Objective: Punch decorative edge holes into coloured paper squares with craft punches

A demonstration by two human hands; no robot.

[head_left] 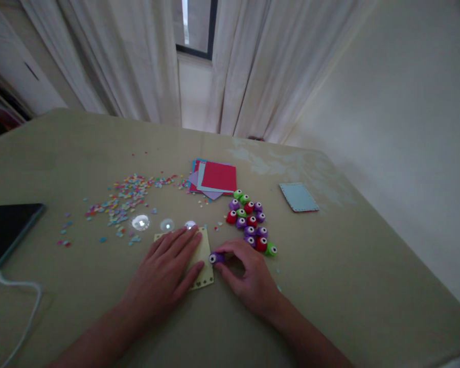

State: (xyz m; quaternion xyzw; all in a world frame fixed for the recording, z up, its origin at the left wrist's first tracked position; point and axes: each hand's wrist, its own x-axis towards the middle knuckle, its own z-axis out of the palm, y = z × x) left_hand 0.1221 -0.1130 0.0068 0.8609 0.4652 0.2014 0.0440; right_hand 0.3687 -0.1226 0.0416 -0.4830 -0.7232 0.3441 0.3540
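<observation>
My left hand (pixel 167 271) lies flat, fingers spread, on a pale yellow paper card (pixel 204 258) with small heart holes along its near edge. My right hand (pixel 246 273) grips a small purple paper punch (pixel 215 258) at the card's right edge. Just right of it sits a cluster of several small punches (pixel 251 221) in purple, red and green.
A stack of coloured paper squares (pixel 216 178) lies beyond the punches. Confetti bits (pixel 124 202) are scattered at left. A light blue card (pixel 299 197) lies at right. A dark phone (pixel 7 229) with a white cable (pixel 19 301) sits at the left edge. Curtains hang behind the table.
</observation>
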